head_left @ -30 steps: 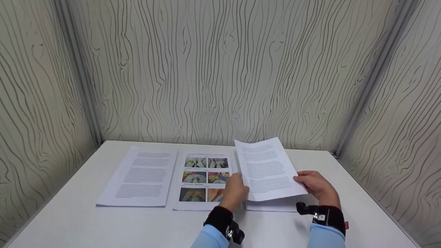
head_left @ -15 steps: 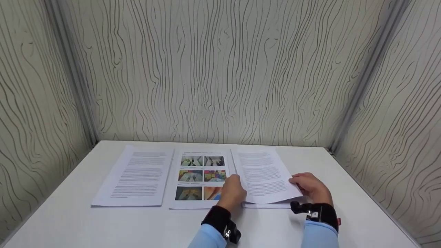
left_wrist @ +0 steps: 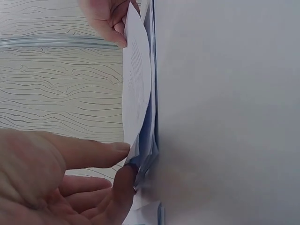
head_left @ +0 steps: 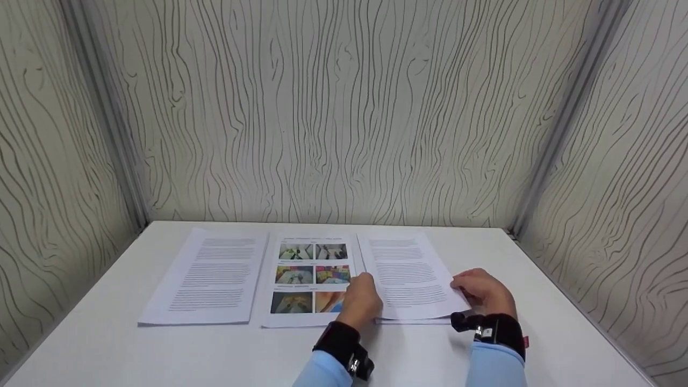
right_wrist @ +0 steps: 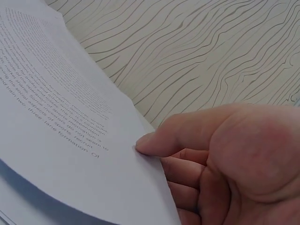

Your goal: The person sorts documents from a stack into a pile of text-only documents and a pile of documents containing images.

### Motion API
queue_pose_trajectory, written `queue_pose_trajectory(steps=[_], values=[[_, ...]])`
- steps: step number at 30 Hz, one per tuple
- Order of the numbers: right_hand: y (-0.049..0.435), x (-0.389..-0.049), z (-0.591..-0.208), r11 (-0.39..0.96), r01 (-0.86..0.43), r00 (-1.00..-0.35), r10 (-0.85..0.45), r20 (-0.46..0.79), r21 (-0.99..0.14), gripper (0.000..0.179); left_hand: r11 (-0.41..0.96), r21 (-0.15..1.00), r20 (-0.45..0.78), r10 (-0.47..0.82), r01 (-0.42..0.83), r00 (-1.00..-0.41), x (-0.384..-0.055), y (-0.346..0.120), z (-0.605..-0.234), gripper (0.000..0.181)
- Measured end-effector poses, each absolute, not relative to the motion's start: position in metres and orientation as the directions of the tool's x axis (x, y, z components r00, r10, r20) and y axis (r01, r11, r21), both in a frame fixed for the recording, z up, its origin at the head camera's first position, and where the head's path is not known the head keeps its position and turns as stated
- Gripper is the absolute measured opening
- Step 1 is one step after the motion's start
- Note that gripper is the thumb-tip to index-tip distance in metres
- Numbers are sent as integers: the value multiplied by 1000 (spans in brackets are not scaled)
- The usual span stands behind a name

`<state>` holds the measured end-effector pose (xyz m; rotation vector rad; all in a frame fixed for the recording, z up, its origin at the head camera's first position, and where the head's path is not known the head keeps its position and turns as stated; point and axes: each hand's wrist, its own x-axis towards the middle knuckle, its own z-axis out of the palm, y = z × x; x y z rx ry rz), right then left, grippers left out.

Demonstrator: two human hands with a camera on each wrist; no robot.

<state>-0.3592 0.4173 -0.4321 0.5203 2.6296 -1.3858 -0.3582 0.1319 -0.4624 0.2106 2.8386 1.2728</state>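
Note:
A printed sheet of paper (head_left: 406, 279) lies over the right-hand paper stack, its near edge bowed slightly up. My right hand (head_left: 486, 290) pinches the sheet's right edge, thumb on top and fingers beneath, as the right wrist view shows on the paper (right_wrist: 70, 140). At the opposite edge, my left hand (head_left: 363, 301) pinches the sheet's near left corner between thumb and index finger, plain in the left wrist view on the paper (left_wrist: 136, 79). Below the raised sheet, the edges of the stack (left_wrist: 153, 93) show.
Left of my left hand lies a stack topped by a page of colour pictures (head_left: 309, 317), partly covered by that hand. Farther left is another stack of text pages (head_left: 215, 279). All rest on a white table (head_left: 188, 355) with wood-grain-patterned panels (head_left: 322, 107) behind and beside it.
The sheet, earlier raised and tilted above the right-hand stack, has come down onto it. Both hands keep their pinch on its edges. The head view has shifted slightly.

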Motion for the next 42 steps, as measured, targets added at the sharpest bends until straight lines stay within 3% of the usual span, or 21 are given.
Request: queue_pose_trajectory(steps=[6,12,16,22,38,42], values=[[420,-350,-418,579,364,-932,224,-286,-730,50,632,769,9,133,91,-991,-337,126,-438,33],[416,-349,-409,602,349,-937,207,-281,-718,29,654,741,73,144,151,-987,-371,135,-481,22],[406,-353,-410,568,331,-943,178,-280,-754,37,649,731,126,174,210,-977,-394,139,-507,19],[400,-350,-407,571,353,-935,202,-290,-741,51,644,740,96,183,193,-978,-393,140,-506,21],[404,-346,-403,528,371,-928,233,-290,-763,43,606,787,6,183,117,-983,-342,128,-446,20],[405,-347,-403,515,376,-926,240,-291,-771,41,622,766,55,190,163,-980,-358,132,-466,14]])
